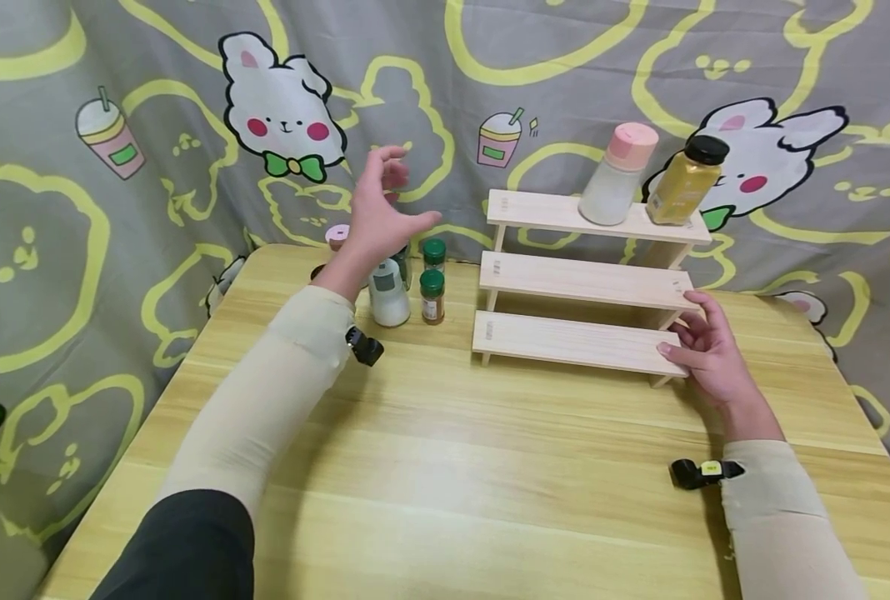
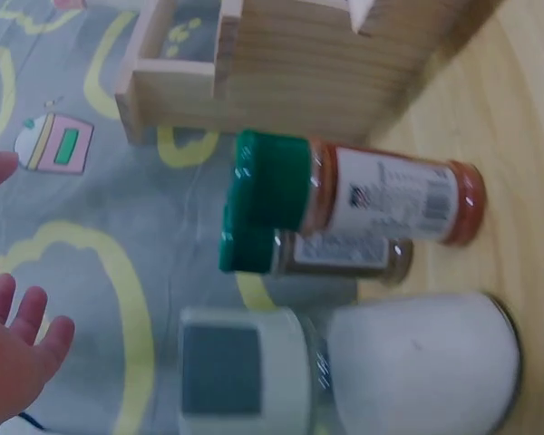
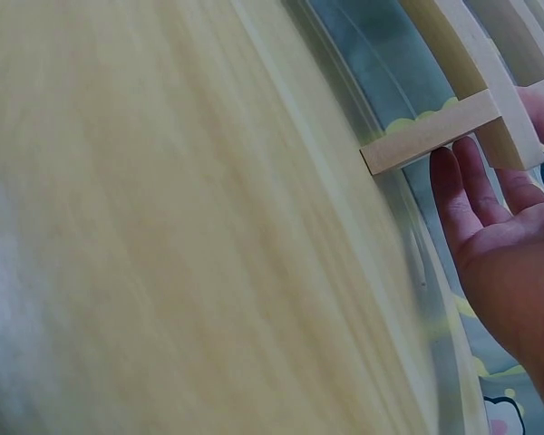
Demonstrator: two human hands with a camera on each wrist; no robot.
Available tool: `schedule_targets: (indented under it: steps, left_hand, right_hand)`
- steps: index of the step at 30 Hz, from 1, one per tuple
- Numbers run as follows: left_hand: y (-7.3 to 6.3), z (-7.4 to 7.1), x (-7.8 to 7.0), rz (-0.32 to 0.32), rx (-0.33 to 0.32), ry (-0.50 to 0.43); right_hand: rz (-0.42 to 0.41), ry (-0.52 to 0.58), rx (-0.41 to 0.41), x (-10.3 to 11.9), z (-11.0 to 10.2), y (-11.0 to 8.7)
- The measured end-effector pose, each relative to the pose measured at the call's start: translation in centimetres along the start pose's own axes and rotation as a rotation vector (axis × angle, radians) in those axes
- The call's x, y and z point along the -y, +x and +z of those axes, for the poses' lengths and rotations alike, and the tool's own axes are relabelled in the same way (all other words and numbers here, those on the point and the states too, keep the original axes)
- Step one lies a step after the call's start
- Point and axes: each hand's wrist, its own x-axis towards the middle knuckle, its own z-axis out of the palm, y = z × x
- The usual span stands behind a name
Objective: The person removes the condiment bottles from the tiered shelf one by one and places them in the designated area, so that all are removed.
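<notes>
A pale-wood tiered shelf [image 1: 583, 279] carries a pink-capped shaker [image 1: 610, 185] filled with white and a black-capped yellow bottle [image 1: 681, 190], with a green-lidded, reddish-brown jar [image 1: 432, 302], a second green-lidded jar [image 1: 433, 252] and a white-filled bottle [image 1: 390, 305] with a grey-patched lid to the shelf's left. Behind the shelf hangs a grey curtain [image 1: 422, 33] patterned with yellow outlines, pink cups and white rabbits in green bows; beneath the shelf spreads a yellowish, wood-grained worktop [image 1: 482, 475].

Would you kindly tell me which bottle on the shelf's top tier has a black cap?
The yellow bottle on the right; the white-filled bottle to its left has a pink cap.
</notes>
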Motion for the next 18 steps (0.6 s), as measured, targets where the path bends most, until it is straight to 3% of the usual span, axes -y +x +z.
schedule_targets:
  steps: [4, 12, 18]
  left_hand:
    - [0.7, 1.1, -0.7, 0.022, 0.023, -0.025]
    - [1.9, 3.5, -2.5, -0.026, 0.053, -0.021]
    - [2.8, 5.5, -3.6, -0.01, 0.076, -0.052]
  right_hand:
    - [0.003, -0.01, -0.003, 0.0, 0.1, -0.1]
    - [0.012, -0.023, -0.006, 0.1, 0.0, -0.1]
    - [0.013, -0.027, -0.005, 0.1, 0.0, -0.1]
